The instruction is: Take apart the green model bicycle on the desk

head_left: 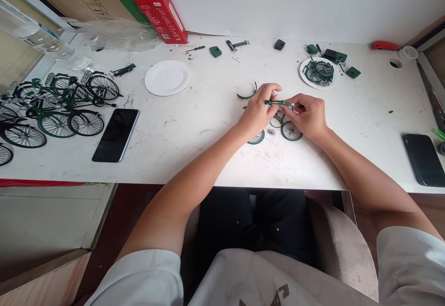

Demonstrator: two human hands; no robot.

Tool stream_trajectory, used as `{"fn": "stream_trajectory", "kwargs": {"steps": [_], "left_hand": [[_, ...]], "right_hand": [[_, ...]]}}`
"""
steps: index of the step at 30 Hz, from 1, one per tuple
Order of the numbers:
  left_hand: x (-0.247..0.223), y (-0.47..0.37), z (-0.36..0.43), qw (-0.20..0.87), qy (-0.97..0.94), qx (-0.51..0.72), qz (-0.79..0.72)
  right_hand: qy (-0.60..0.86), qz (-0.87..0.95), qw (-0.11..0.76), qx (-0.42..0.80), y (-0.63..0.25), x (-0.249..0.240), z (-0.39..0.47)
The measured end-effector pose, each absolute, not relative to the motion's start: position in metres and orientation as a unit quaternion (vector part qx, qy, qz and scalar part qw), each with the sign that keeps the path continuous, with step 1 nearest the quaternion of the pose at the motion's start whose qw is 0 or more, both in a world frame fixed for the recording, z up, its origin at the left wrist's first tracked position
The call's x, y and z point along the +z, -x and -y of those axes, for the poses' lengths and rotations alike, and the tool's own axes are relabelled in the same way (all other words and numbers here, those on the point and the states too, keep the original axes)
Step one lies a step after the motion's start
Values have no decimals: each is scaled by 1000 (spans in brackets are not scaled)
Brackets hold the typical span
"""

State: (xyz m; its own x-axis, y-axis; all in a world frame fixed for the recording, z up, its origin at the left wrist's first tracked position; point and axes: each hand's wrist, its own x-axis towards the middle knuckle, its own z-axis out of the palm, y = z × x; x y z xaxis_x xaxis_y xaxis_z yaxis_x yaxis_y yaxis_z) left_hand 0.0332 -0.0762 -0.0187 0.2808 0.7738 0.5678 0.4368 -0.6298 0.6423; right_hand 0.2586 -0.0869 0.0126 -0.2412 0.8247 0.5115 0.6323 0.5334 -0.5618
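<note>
1. Left hand [257,110]: thumb and index fingertips closed on one end of a slim green model-bicycle part [282,104]; other fingers loosely bent.
2. Right hand [308,113]: thumb and fingers pinching the same part's other end. The piece lies roughly level between both hands, above the white tabletop [208,143]; fingers mask its ends.
3. Beneath and just nearer the person: two green-rimmed spoked wheels [292,130], a small silver piece [272,132] between them.
4. Beside the left hand, far side: a curved green strip [247,96].
5. Beyond the right hand: a paper plate [335,78] heaped with more wheels.
6. Well off to the left: miniature bicycles [72,96] crowded together, overlapping; a dark-screened phone [116,135] beside them.
7. Back edge: a red box [170,16] standing tilted.
</note>
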Motion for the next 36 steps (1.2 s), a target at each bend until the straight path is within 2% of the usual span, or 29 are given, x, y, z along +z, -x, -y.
{"fn": "stream_trajectory", "kwargs": {"steps": [9, 17, 26, 36], "left_hand": [[-18, -32, 73, 245, -759, 478, -367], [-10, -30, 71, 302, -714, 499, -387], [-4, -27, 73, 287, -723, 492, -391], [-4, -29, 74, 262, -739, 489, -383]], "right_hand": [[450, 786, 400, 139, -258, 11, 84], [428, 784, 433, 122, -254, 11, 83], [416, 781, 454, 105, -252, 11, 84], [422, 764, 461, 160, -253, 13, 83]]}}
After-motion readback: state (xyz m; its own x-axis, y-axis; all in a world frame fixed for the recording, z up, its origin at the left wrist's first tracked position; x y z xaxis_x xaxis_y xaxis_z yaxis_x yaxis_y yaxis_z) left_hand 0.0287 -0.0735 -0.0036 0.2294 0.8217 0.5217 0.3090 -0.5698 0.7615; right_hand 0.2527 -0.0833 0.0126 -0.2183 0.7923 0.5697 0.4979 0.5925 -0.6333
